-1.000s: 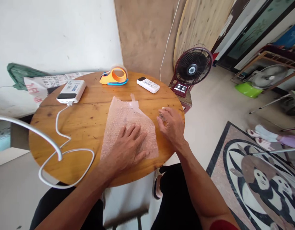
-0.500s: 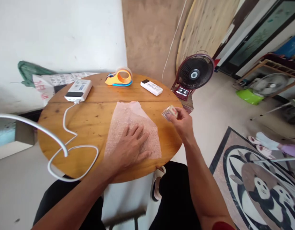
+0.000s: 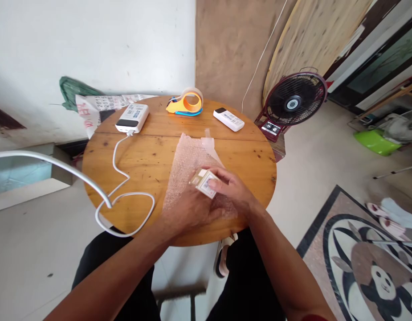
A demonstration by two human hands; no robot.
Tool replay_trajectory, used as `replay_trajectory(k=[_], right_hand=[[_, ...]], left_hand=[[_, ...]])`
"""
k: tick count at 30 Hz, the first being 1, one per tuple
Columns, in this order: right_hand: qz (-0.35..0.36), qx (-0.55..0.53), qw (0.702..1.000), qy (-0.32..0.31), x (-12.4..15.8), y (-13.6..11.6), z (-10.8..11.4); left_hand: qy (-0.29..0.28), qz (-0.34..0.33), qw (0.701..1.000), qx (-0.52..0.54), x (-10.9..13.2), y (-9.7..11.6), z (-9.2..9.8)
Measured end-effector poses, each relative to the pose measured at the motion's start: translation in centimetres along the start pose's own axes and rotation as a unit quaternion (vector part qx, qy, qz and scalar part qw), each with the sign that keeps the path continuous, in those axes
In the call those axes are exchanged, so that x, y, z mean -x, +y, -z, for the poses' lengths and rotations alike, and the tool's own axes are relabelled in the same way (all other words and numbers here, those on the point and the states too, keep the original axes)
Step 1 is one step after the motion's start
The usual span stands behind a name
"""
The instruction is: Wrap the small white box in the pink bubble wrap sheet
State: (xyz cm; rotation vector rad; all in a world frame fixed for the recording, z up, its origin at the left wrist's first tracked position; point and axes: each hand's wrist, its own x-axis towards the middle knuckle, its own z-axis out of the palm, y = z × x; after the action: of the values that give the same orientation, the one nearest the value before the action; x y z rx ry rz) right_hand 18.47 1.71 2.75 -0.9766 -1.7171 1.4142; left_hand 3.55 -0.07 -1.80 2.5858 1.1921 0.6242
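A pinkish sheet of bubble wrap (image 3: 189, 158) lies on the round wooden table (image 3: 152, 156). My right hand (image 3: 234, 189) is closed on a small tan and white box (image 3: 204, 182) and holds it over the near part of the sheet. My left hand (image 3: 189, 209) rests on the sheet just below the box. Its fingers are mostly hidden behind the box and my right hand.
At the table's far side lie a white power bank (image 3: 132, 117) with a looping white cable (image 3: 122, 196), an orange tape dispenser (image 3: 186, 102) and a white remote (image 3: 228, 119). A dark red fan (image 3: 292, 103) stands on the floor to the right. A metal tube (image 3: 55, 167) curves in from the left.
My right hand picked the small box up at the table's right edge and carried it left over the bubble wrap. My left hand stayed on the sheet. The view has shifted left.
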Motion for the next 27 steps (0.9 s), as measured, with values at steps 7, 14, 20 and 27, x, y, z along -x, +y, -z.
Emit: replay_trajectory(k=[7,14,20,27], right_hand=[[-0.043,-0.074,0.992,0.091,-1.2,2.5,2.5],[-0.043,-0.059,0.993,0.094,-1.2,3.5,3.1],[-0.022,-0.060,0.995,0.080,-1.3,3.5,3.2],[-0.003,0.066,0.995,0.069,-1.6,3.6,1.9]], left_hand=[[-0.020,-0.014,0.999,-0.024,-0.5,0.3,1.3],[0.055,0.086,0.993,-0.062,-0.4,-0.9,3.0],[0.018,0.116,0.987,-0.110,1.1,-2.5,3.9],[0.012,0.106,0.988,-0.112,1.4,-2.8,3.8]])
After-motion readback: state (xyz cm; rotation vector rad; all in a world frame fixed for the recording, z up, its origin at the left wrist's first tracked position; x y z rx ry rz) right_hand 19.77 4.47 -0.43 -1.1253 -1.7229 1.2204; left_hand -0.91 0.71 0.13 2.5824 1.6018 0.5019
